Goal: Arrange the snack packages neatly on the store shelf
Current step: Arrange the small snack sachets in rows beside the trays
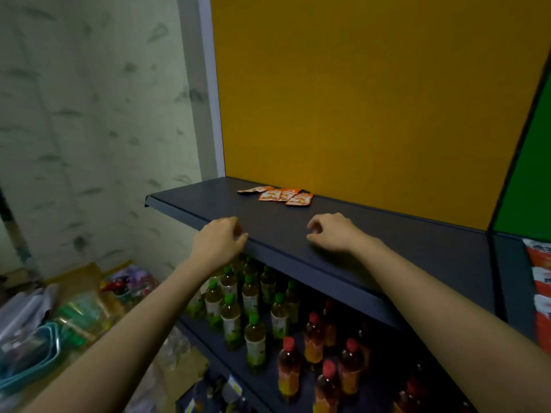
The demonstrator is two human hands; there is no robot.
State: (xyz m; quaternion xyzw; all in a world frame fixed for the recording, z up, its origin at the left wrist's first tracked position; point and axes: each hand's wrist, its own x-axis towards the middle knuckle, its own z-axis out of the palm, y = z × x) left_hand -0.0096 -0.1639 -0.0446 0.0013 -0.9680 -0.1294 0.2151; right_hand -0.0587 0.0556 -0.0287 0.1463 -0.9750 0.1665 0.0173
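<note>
You are resting your left hand (220,236) and right hand (331,232) at the front edge of the shelf (387,234), each grip loosely curled and holding nothing. The packets (280,194) are lying askew and overlapping at the shelf's back, so the arranging is, I judge, barely starting.

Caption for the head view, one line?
Left hand and right hand, both empty, at the shelf edge; orange snack packets lie scattered near the yellow back panel.

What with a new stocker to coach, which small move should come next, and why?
Probably reach the right hand to the small orange snack packets: they lie askew, overlapping, at the back of the dark grey shelf; both hands are empty.
</note>
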